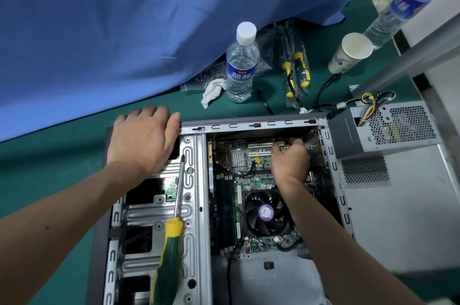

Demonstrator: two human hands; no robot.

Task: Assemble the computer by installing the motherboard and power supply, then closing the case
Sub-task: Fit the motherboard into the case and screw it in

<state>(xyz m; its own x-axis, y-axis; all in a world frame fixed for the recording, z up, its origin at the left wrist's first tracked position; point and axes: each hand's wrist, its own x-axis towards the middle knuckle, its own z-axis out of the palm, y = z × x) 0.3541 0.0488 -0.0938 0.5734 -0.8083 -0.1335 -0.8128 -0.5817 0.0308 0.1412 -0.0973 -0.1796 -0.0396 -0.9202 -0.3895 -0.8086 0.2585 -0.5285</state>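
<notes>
The open computer case (251, 126) lies on its side in front of me. The green motherboard (239, 180) with its black fan (265, 212) sits inside it. My left hand (143, 139) rests flat on the case's far left corner, fingers over the edge. My right hand (290, 155) reaches down into the case at the board's far right corner, fingers curled; what they pinch is hidden. The grey power supply (388, 128) lies outside the case on the right, on the loose side panel (403, 217). A yellow-green screwdriver (170, 245) lies on the drive cage.
On the green mat behind the case stand a water bottle (241, 63) and a paper cup (351, 52), with a crumpled tissue (211, 92) and bagged screwdrivers (296, 73) beside them. A blue cloth (112, 31) hangs at the back. A second bottle (400, 6) lies far right.
</notes>
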